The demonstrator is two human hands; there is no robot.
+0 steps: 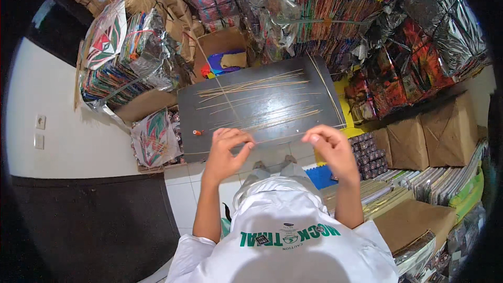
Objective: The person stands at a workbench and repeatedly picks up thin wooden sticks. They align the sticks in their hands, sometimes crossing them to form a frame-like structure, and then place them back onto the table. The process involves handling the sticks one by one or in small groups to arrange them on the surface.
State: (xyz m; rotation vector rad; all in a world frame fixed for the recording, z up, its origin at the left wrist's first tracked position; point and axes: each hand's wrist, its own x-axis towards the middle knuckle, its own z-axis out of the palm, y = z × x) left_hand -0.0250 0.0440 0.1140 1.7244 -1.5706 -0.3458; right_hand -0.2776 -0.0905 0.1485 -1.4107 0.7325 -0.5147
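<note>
Over the near edge of the dark table [325, 102], both my hands are raised with a thin pale strand [279, 139] stretched between them. Whether it is thread or a fine stick, I cannot make out. My left hand [226, 153] has its thumb and forefinger closed around the strand's left end. At the other end, my right hand [336, 152] pinches it between fingertips. Several thin bamboo sticks [251, 88] lie in loose rows on the tabletop beyond my hands. A small orange thread spool [197, 132] sits at the table's left, near my left hand.
Tall bundles of coloured sheets [335, 26] rise behind the table. An open cardboard box [201, 65] stands at its far edge. Brown wrapped parcels [445, 136] and stacked goods crowd the right. A patterned paper kite [155, 139] is at left, beside the white wall [57, 99].
</note>
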